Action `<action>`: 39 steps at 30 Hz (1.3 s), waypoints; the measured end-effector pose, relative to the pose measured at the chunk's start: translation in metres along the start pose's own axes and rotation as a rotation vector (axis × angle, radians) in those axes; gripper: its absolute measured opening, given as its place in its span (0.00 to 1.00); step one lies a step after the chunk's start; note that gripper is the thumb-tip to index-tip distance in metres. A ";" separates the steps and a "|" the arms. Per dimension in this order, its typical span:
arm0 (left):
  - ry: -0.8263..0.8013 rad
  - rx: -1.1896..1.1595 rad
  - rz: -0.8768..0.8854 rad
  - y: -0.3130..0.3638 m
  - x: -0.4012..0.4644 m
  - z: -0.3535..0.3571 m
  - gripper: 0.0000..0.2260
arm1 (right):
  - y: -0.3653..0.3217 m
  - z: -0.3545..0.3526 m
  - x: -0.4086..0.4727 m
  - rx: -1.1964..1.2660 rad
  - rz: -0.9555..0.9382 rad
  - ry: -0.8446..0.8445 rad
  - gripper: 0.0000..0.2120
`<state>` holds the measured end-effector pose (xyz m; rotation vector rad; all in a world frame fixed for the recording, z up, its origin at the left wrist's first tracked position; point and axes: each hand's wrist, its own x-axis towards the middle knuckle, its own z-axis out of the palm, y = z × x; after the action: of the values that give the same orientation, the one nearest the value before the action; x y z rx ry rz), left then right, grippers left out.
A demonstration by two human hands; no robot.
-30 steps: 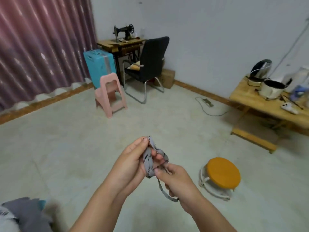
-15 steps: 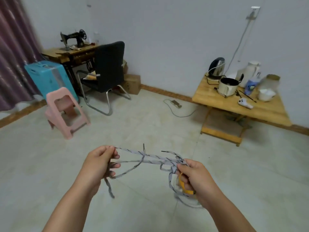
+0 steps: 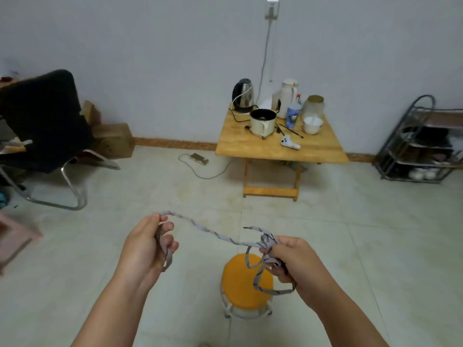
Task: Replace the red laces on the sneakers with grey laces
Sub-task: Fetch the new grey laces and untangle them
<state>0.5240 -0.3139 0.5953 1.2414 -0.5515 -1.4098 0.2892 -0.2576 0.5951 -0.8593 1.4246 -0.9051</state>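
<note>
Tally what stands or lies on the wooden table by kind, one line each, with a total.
On the wooden table:
Electric kettle: 1
Rice cooker pot: 1
White thermos jug: 1
Plastic bottle: 1
Glass jar: 1
White bowl: 1
White controller-like gadget: 1
Pair of dark chopsticks: 1
Total: 8

Part of the grey lace (image 3: 215,235) is hidden inside the curled fingers of the left hand (image 3: 144,249) and in the bundle gripped by the right hand (image 3: 293,261), so its full run cannot be traced. The orange stool (image 3: 240,284), below and between the hands, is partly covered by the right hand and the hanging loops. Far left of the left hand, the black chair (image 3: 47,116) and a pink object (image 3: 17,236) are cut by the edge; the contents of the shoe rack (image 3: 423,146), far right beyond the right hand, are too blurred to be told.
</note>
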 end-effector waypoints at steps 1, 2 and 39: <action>-0.062 0.113 0.032 -0.002 0.009 0.012 0.10 | -0.004 -0.006 0.006 0.025 -0.009 0.001 0.11; -0.123 0.241 0.060 -0.004 0.018 0.025 0.08 | -0.007 -0.010 0.013 0.047 -0.023 0.008 0.10; -1.037 0.455 -0.316 -0.154 0.003 0.357 0.10 | 0.040 -0.238 -0.093 0.423 -0.025 1.189 0.12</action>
<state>0.1422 -0.3849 0.5808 0.8636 -1.4870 -2.2659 0.0559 -0.1462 0.6024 0.0745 2.0580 -1.8034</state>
